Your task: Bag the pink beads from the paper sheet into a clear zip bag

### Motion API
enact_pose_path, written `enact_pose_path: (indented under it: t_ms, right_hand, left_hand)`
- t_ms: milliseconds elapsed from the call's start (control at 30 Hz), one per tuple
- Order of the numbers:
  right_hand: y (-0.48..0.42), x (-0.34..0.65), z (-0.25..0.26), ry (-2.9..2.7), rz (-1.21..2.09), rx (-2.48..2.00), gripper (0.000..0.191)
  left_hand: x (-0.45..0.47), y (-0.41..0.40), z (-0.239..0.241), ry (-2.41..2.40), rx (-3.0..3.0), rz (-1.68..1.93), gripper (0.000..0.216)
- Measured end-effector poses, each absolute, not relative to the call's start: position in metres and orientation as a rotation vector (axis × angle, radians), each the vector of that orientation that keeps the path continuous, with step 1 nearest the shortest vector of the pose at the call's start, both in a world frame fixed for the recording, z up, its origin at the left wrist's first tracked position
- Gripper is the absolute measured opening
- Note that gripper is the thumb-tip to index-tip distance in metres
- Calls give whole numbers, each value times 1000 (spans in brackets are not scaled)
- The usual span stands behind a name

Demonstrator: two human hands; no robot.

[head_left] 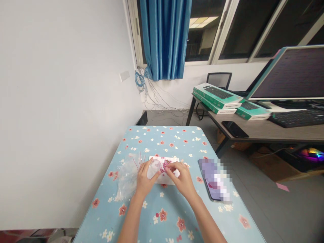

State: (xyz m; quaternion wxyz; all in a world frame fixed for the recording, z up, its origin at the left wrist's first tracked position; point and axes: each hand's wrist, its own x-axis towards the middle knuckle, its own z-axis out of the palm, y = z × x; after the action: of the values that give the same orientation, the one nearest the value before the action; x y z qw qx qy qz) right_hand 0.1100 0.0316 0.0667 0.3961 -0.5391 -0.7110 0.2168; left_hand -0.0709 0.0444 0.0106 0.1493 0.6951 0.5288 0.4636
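Small pink beads [165,164] lie clustered on a white sheet [165,181] in the middle of the table. My left hand [145,179] is at the sheet's left side, thumb and fingers curled round a small clear plastic piece [155,167]; its exact kind is unclear. From the right, my right hand [182,176] reaches over the sheet, its thumb and forefinger nearly together at the beads. Whatever sits between those fingertips is too small to name. Beside my left hand lies a crumpled clear plastic bag [126,179].
A phone [214,180] with a blurred screen lies on the table's right side. The flowered tablecloth [162,202] carries one loose pink bead [157,215] nearer me. A desk [215,125] at the right holds keyboard boxes [217,96], a monitor [291,72] and another phone [235,129].
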Motion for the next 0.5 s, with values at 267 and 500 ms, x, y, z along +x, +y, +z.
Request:
enact_pose_path:
  t_ms: [267, 500]
  right_hand:
    - [50, 88, 87, -1831, 596, -1286, 19]
    - [50, 90, 82, -1884, 614, -1226, 21]
  left_hand:
    - [-73, 41, 25, 1253, 1822, 1203, 50]
    - [-72, 42, 24, 1191, 1707, 1224, 50]
